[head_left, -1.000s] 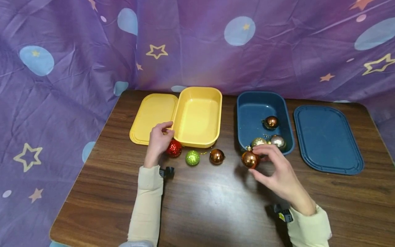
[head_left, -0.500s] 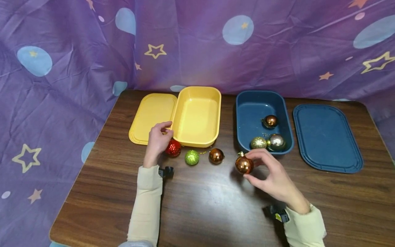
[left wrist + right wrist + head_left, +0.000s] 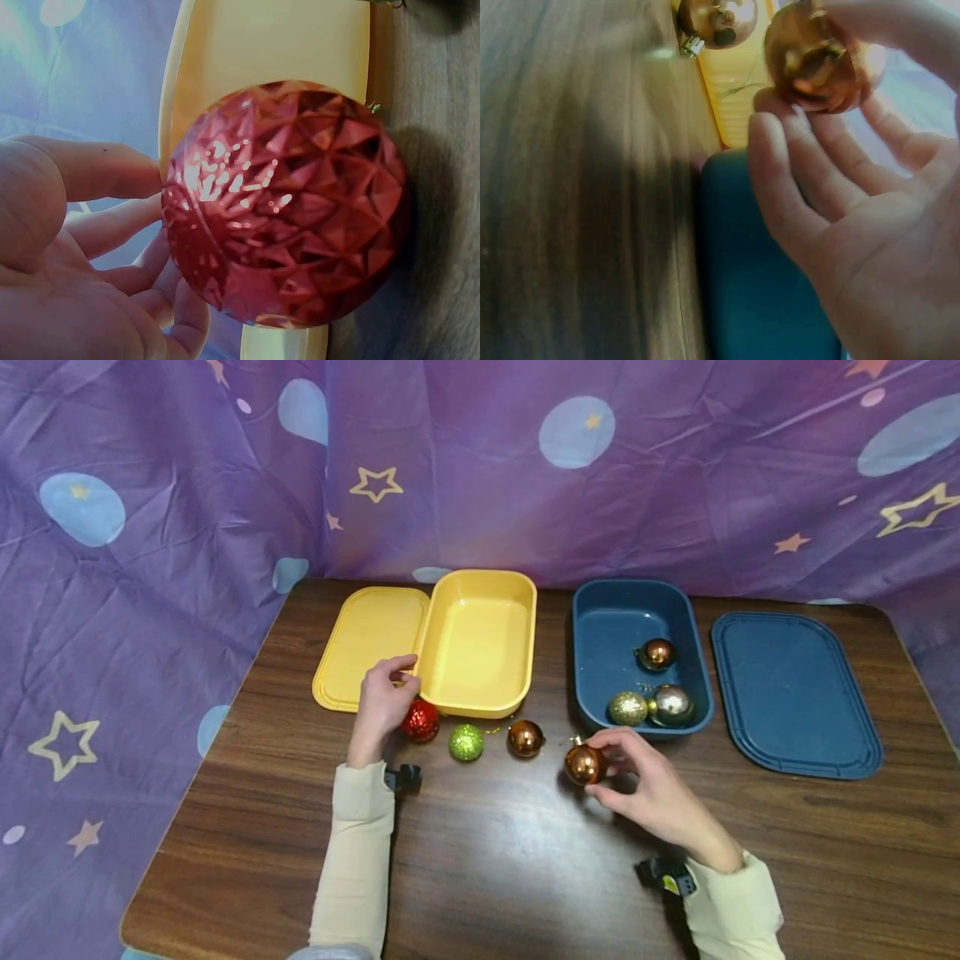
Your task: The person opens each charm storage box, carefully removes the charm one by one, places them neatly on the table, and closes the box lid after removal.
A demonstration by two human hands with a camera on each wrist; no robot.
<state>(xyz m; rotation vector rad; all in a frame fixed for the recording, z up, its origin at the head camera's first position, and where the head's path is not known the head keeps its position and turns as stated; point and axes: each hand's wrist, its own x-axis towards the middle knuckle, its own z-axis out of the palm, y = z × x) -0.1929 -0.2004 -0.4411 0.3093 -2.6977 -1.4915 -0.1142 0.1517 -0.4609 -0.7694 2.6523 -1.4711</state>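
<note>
My right hand (image 3: 651, 783) pinches a shiny copper Christmas ball (image 3: 584, 764) by thumb and fingertips, in front of the blue box (image 3: 637, 610). The same ball (image 3: 814, 56) shows at the top of the right wrist view. My left hand (image 3: 384, 702) is at the left side of the yellow box (image 3: 487, 703), fingers loosely bent near its rim. A faceted red Christmas ball (image 3: 422, 721) lies just beside that hand; in the left wrist view the red ball (image 3: 289, 206) fills the middle and overlaps the fingertips. A glittery green ball (image 3: 467, 742) and a brown ball (image 3: 526, 739) lie alongside.
Inside the blue box sit a brown ball (image 3: 657, 655), a gold glitter ball (image 3: 627, 708) and a silver ball (image 3: 671, 705). The yellow lid (image 3: 371, 647) lies left of the yellow box, the blue lid (image 3: 797, 693) right of the blue box. A purple curtain (image 3: 465, 468) hangs behind the table.
My right hand has moved left and toward me with the copper ball, away from the blue box's front edge. The left hand stays in place.
</note>
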